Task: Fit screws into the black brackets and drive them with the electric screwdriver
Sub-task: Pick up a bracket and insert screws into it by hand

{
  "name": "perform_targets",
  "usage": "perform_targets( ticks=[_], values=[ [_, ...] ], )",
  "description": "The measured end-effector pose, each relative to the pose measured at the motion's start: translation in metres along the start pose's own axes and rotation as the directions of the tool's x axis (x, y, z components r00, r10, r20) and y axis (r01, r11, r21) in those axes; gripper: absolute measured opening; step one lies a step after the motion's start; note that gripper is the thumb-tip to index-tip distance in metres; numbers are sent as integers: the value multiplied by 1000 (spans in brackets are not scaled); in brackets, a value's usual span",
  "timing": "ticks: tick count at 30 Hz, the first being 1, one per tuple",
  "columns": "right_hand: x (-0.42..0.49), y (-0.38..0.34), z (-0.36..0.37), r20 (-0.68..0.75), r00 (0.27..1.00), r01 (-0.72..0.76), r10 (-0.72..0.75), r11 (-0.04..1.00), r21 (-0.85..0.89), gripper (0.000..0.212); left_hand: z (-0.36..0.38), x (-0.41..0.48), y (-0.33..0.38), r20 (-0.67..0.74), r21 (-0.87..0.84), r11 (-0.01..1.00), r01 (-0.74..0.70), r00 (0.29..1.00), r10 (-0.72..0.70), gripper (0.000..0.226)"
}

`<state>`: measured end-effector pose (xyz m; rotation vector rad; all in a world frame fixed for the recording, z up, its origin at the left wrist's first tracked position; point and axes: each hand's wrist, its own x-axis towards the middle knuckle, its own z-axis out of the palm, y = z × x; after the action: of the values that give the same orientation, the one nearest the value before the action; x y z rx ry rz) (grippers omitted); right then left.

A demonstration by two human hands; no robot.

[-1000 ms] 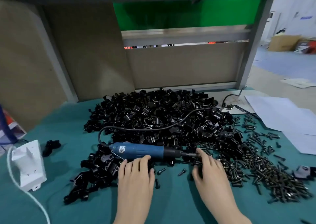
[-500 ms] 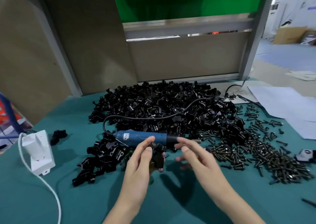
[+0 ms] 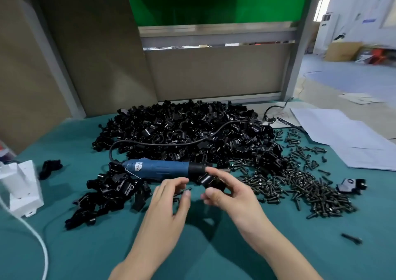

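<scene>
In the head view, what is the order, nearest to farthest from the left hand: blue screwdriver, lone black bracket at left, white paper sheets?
1. Blue screwdriver, just behind the left hand.
2. Lone black bracket, off to the left.
3. White paper sheets, far right.

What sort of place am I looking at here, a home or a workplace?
Most likely a factory assembly bench: a big heap of black brackets, a spread of loose screws and a corded electric screwdriver lie on the green table.
</scene>
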<state>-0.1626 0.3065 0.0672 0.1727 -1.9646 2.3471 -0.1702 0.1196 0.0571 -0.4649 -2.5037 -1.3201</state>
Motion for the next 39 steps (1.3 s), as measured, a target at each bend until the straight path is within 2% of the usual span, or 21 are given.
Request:
perform_targets(
  ticks=[3, 7, 10, 13, 17, 21, 24, 27, 29, 32, 36, 39],
  values=[
    [2, -6, -28, -173, 985, 20, 5, 990, 142, 51, -5, 0, -2, -28, 71, 997, 39, 999, -37, 21],
    [5, -14, -61, -344, 934, 35, 99, 930, 365, 58, -8, 2, 4, -61, 130, 990, 48, 997, -40, 22],
    [8, -17, -73, -392, 911, 121, 128, 827, 549, 48, -6, 17, 13, -42, 172, 985, 5, 999, 2, 23],
    [9, -17, -73, -375, 910, 89, 175, 802, 590, 34, 1, 55, 25, 35, 280, 958, -63, 998, 56, 24],
    [10, -13, -68, -342, 899, 0, 274, 781, 625, 34, 21, 123, 41, 268, 491, 858, -150, 963, 15, 34],
    [12, -10, -68, -328, 900, -1, 285, 756, 655, 27, 46, 169, 51, 493, 644, 745, -173, 838, -232, 46],
    [14, -9, -69, -327, 905, 5, 272, 762, 647, 27, 60, 181, 57, 518, 744, 629, -223, 788, -333, 59],
    [15, -9, -67, -321, 906, -6, 275, 769, 640, 27, 70, 184, 61, 490, 813, 498, -302, 817, -304, 56],
    [16, -9, -66, -318, 904, -13, 285, 763, 646, 27, 75, 184, 60, 463, 840, 444, -311, 838, -289, 51],
    [17, -10, -65, -309, 907, -18, 287, 758, 652, 27, 75, 186, 56, 461, 824, 489, -285, 840, -286, 46],
    [16, -9, -64, -302, 908, -34, 289, 771, 636, 27, 59, 185, 48, 463, 687, 705, -177, 854, -237, 32],
    [18, -8, -63, -306, 905, -36, 294, 773, 634, 27, 46, 180, 41, 483, 556, 815, -161, 861, -160, 25]
  ],
)
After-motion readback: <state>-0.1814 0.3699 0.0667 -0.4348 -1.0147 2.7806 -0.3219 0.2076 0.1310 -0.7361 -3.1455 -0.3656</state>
